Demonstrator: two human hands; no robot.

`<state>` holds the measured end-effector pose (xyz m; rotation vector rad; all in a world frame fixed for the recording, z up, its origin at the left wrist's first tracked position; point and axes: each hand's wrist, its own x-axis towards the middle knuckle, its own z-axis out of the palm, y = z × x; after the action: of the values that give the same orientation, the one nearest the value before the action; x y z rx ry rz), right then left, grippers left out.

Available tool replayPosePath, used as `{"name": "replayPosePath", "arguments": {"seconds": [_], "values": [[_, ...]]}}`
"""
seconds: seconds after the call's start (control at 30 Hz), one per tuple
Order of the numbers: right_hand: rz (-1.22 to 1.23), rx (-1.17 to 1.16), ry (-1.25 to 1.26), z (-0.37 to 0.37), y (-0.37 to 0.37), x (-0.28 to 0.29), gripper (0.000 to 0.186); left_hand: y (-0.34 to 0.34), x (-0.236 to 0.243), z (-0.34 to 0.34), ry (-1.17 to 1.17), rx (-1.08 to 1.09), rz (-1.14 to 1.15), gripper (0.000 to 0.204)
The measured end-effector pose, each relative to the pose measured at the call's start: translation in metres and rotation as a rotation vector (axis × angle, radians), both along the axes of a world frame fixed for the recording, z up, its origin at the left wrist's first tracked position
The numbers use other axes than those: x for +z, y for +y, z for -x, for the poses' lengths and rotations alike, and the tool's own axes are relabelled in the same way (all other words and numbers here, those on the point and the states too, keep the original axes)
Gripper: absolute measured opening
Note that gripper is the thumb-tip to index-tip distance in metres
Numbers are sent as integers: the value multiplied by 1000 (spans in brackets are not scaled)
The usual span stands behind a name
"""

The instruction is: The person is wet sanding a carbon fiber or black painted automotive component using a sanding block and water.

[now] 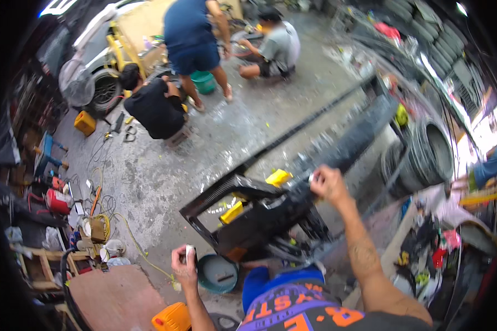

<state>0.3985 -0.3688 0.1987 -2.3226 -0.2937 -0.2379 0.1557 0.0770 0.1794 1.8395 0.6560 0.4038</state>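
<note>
My left hand (pixel 184 265) is raised at the lower middle, closed on a small white and dark block (pixel 190 252), left of a black car bumper (pixel 249 223). My right hand (pixel 331 187) is closed on a small white piece (pixel 313 178) at the bumper's dark upper surface; its fingers partly hide the piece. The long bumper lies diagonally from the lower middle to the upper right, with yellow pieces (pixel 279 177) showing in its openings. Below my left hand's level and just to its right is a teal bucket (pixel 233 276) with water and a dark object inside.
Three people (pixel 154 107) work at the top around a car wheel (pixel 105 91) and green bucket (pixel 204 83). Cables, tools and a red container (pixel 58 201) crowd the left. Tires (pixel 433 151) and heaped scraps line the right. An orange jerrycan (pixel 168 317) lies below my left hand.
</note>
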Motion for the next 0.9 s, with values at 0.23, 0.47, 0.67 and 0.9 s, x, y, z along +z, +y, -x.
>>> {"name": "replayPosePath", "arguments": {"seconds": [0.23, 0.47, 0.67, 0.9], "values": [[94, -138, 142, -71, -114, 32, 23, -47, 26, -30, 24, -83, -140, 20], [234, -22, 76, -116, -148, 1, 23, -87, 33, -11, 105, -21, -94, 19], [254, -7, 164, -118, -154, -10, 35, -107, 29, 4, -4, -14, -256, 20], [24, -63, 265, -48, -148, 21, 50, -117, 35, 26, -62, 20, -226, 20]]}}
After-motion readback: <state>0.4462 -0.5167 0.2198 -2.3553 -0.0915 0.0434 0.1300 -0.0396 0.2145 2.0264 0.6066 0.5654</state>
